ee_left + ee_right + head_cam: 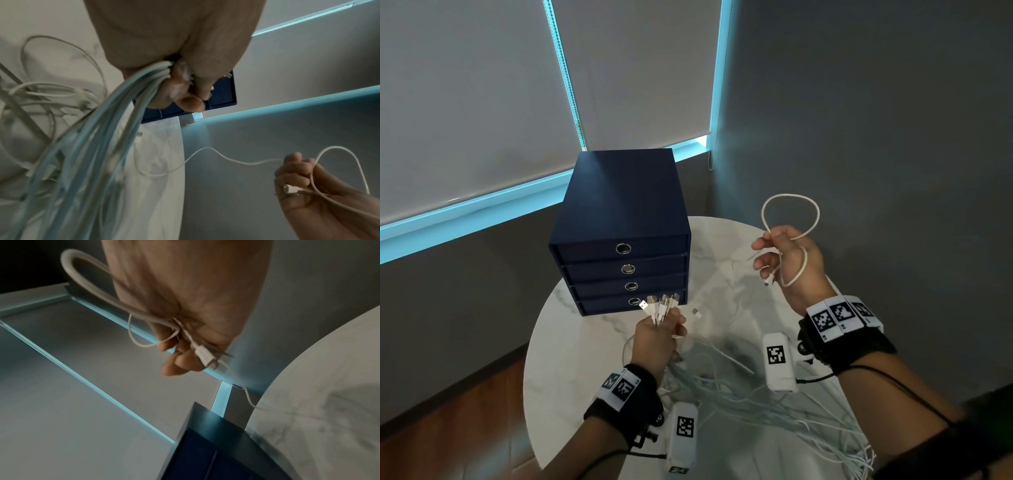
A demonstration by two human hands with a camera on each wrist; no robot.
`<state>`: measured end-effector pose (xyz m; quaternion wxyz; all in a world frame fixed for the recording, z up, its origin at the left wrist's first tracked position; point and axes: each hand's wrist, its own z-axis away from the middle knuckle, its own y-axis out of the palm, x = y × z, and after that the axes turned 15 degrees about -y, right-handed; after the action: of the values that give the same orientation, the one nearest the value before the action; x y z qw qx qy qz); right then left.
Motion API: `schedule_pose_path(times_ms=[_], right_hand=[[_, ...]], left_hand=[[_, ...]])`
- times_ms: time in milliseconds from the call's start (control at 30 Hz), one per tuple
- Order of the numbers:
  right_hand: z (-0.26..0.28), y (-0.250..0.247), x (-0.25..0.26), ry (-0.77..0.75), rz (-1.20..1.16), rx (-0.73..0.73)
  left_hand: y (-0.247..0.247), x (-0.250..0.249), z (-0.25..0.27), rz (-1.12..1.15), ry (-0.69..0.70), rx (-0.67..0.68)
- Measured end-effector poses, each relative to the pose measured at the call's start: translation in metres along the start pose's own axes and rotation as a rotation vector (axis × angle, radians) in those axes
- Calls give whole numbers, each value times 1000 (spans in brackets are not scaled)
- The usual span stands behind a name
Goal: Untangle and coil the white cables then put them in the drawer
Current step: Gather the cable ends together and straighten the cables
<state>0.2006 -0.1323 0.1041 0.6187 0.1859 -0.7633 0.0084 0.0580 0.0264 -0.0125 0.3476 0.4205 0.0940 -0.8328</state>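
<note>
My left hand (659, 334) grips a bundle of white cables (131, 91) just below their plugs (662, 303), which stick up in front of the drawer unit. The rest of the bundle trails down onto the table as a tangle (774, 404). Raised over the table's right side, my right hand (787, 260) holds a single white cable (791, 216) wound into loops, its plug (205, 357) poking out below the fingers. Its free end runs down to the table (226, 158). The dark blue drawer unit (626, 219) has all its drawers closed.
The round white marble table (722, 240) stands in a corner by a grey wall and a window with roller blinds (482, 102). A loose plug (695, 312) lies near the drawer unit's base. Wooden floor (465, 428) shows at the lower left.
</note>
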Motion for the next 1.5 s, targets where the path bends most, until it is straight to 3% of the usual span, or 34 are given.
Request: schedule_pose_path(times_ms=[133, 233, 300, 433, 500, 567, 667, 767, 867, 967, 1033, 1167, 1200, 1233, 1267, 1333, 1400, 1433, 1500], right_hand=[[23, 23, 9, 121, -47, 358], [46, 37, 3, 196, -31, 660], [60, 42, -6, 262, -12, 812], [82, 35, -34, 467, 124, 949], [88, 23, -51, 550, 270, 1021], [91, 6, -64, 625, 404, 1065], [85, -31, -81, 845, 340, 958], [67, -64, -88, 972, 85, 621], [47, -90, -86, 871, 129, 260], [41, -122, -91, 748, 242, -192], [41, -140, -94, 681, 357, -367], [42, -161, -88, 616, 493, -427], [43, -163, -81, 651, 392, -487], [42, -168, -79, 684, 438, -458], [44, -174, -77, 647, 583, -478], [45, -195, -84, 523, 550, -540], [47, -203, -83, 519, 613, -576], [48, -206, -80, 540, 650, -556], [56, -206, -82, 536, 884, -362]], left_hand=[[5, -12, 5, 203, -200, 188], [7, -17, 7, 303, -336, 228], [2, -19, 8, 214, -334, 216], [-9, -22, 5, 248, -391, 312], [-13, -21, -3, 383, -474, 291], [-10, -15, -10, 473, -443, 261], [-8, -11, -7, 517, -331, 235], [-9, -7, -9, 608, -293, 206], [-7, -5, -12, 700, -261, 185], [-6, -8, -9, 709, -216, 160], [-5, -10, -8, 707, -184, 143], [-5, -8, -9, 710, -133, 126], [-6, -7, -11, 717, -125, 117], [-9, -6, -13, 724, -116, 107], [-12, -5, -15, 730, -106, 101], [-18, -5, -18, 741, -94, 96], [-20, -4, -18, 732, -79, 81], [-20, -4, -17, 713, -68, 69], [-17, -4, -13, 654, -51, 65]])
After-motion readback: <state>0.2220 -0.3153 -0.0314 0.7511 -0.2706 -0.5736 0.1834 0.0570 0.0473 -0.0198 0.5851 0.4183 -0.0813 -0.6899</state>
